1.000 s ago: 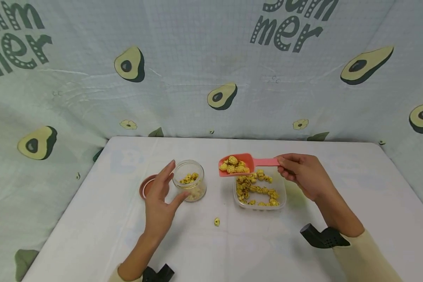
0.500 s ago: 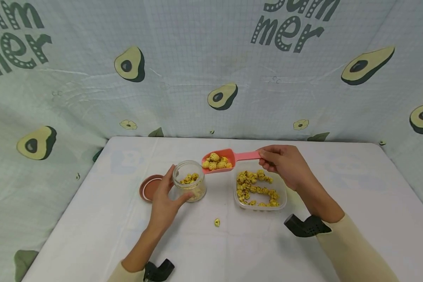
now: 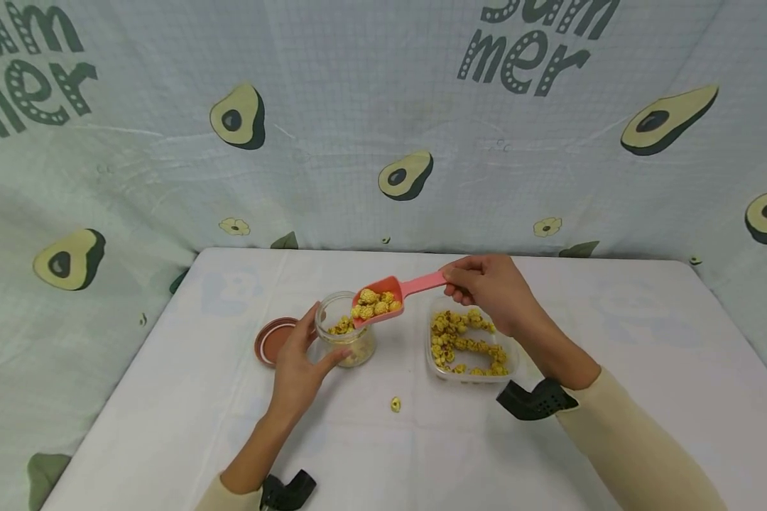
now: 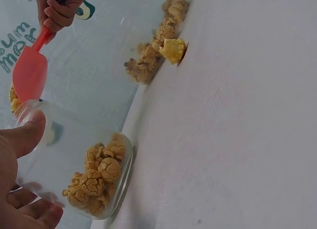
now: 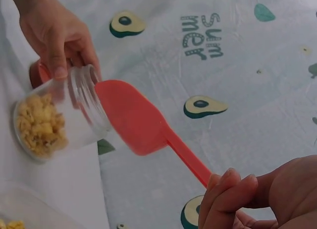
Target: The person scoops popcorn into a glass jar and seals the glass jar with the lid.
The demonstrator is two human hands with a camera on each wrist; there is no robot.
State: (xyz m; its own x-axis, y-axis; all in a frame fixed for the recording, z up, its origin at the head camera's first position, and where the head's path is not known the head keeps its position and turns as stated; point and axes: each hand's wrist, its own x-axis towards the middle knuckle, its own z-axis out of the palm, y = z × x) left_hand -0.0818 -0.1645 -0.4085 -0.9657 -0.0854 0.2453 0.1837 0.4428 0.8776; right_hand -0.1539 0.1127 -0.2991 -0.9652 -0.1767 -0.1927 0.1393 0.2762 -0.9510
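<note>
Pale green cloth printed with avocados hangs behind a white-covered bench [image 3: 550, 426]. At its middle stands a small clear glass jar [image 3: 347, 333], partly filled with yellow puffed snack pieces. The left hand [image 3: 299, 365] steadies the jar, thumb and fingers [image 5: 58, 65] curled around its side near the rim. The right hand [image 3: 488, 287] pinches the handle end of a coral-pink plastic scoop [image 3: 383, 301], whose bowl, heaped with the same snack, sits over the jar's mouth and tips down toward it. Just right of the jar is a shallow clear plastic tub [image 3: 471, 344] holding more snack. A reddish-brown round lid [image 3: 271, 341] lies flat on the jar's left, behind the left hand. One stray yellow snack piece [image 3: 395, 404] rests on the bench in front, between jar and tub.

To pour cleanly, it seems best to keep the scoop's tip inside the rim, tilt slowly, and hold the jar firm and upright.
</note>
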